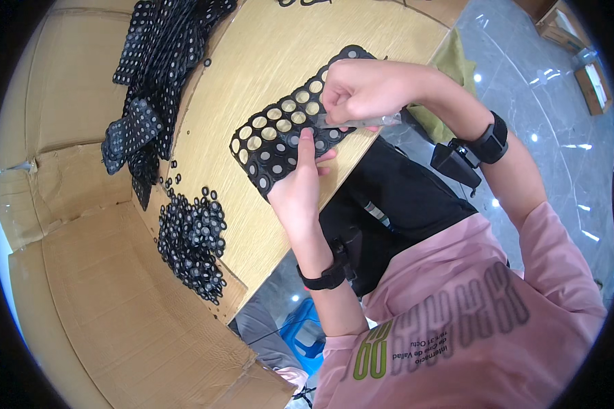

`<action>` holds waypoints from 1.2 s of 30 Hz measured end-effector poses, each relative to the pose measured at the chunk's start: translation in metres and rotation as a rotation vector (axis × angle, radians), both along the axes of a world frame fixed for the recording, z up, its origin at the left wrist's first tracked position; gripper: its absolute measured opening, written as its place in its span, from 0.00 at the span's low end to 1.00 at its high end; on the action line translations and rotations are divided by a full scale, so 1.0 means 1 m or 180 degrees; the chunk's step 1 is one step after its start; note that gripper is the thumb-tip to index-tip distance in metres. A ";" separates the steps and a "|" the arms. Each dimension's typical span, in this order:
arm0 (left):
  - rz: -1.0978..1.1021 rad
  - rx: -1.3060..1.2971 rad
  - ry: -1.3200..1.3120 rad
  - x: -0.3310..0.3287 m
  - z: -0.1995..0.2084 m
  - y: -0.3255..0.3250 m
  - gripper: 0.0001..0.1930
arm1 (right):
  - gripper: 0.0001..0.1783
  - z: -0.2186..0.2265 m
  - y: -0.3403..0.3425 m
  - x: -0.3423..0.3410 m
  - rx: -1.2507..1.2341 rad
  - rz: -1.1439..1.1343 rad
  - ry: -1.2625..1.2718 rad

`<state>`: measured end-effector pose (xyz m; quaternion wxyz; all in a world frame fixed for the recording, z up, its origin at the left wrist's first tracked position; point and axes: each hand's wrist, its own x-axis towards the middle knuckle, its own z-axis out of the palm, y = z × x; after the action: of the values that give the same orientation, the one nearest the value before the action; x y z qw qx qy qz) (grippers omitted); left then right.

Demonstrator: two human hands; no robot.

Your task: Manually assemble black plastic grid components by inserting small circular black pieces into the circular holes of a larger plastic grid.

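Observation:
A black sheet [273,151] with rows of round holes lies at a slant on the wooden table near its edge. Along its far side the holes are open; pale discs show in the rows nearest me. My left hand [300,187] grips the near edge of this sheet, thumb on top and fingers partly underneath. Over the sheet's right part, my right hand [365,88] is closed around a narrow, translucent object [341,121], whose kind I cannot make out. One end of it reaches toward my left thumb. The right hand hides part of the sheet.
Small black rings [194,235] lie heaped at the left of the table [249,225]. Many similar black sheets [160,75] hang in a pile at the far left, beside cardboard walls [136,300]. A green cloth [454,71] is at the right edge; a blue item [303,334] stands below.

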<state>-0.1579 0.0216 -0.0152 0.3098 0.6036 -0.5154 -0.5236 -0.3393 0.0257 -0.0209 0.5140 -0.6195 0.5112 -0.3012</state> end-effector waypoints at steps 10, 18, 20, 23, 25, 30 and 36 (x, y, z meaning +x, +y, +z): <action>-0.0017 -0.0565 0.0293 -0.001 -0.016 -0.003 0.07 | 0.15 -0.001 0.001 -0.001 -0.0081 0.0051 -0.0022; -0.0168 -0.0692 0.0424 -0.003 -0.013 -0.002 0.07 | 0.16 -0.001 0.004 0.005 -0.0305 0.0023 0.0318; -0.0266 -0.0704 0.0423 -0.002 -0.011 -0.002 0.07 | 0.17 -0.002 0.004 0.006 -0.0370 0.0002 0.0323; -0.0307 -0.0728 0.0371 0.001 -0.012 -0.004 0.08 | 0.16 0.003 0.005 0.005 -0.0392 -0.0014 0.0346; -0.0170 -0.0507 0.0349 0.001 -0.009 -0.005 0.08 | 0.16 0.005 0.005 0.003 -0.0351 -0.0015 0.0366; -0.0071 -0.0335 0.0472 0.002 -0.010 -0.005 0.09 | 0.12 0.003 0.002 -0.016 -0.0004 -0.0114 0.0067; -0.0166 -0.0032 0.0489 -0.010 0.009 0.000 0.13 | 0.12 0.009 0.007 -0.021 0.0325 -0.0287 -0.0154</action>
<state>-0.1678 0.0213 -0.0061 0.3378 0.5465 -0.5082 -0.5736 -0.3603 0.0327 -0.0115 0.5431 -0.5613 0.5407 -0.3124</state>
